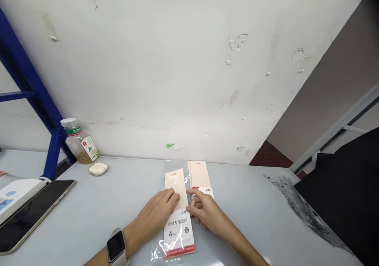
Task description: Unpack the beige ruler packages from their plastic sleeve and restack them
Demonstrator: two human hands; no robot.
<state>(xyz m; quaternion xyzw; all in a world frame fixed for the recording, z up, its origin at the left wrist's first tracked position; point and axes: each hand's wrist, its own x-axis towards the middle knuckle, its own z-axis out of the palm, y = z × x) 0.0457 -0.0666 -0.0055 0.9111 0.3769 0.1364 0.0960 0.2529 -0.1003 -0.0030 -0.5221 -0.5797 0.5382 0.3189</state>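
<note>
A clear plastic packet (177,234) lies on the table in front of me, holding a pale wooden ruler set with a white and red card labelled 考试专用套尺. My left hand (156,212), with a smartwatch (116,247) on its wrist, presses on the packet's upper left side. My right hand (204,212) grips the packet's right edge between thumb and fingers. A second packet of the same kind (199,178) lies just beyond, partly covered by the first and close to my right thumb.
A bottle with amber liquid (79,143) and a small white oval case (98,169) stand near the wall at left. A tablet (35,214) and a white device (17,195) lie at far left. A blue metal frame (35,100) rises left; a black object (340,195) covers the table's right end.
</note>
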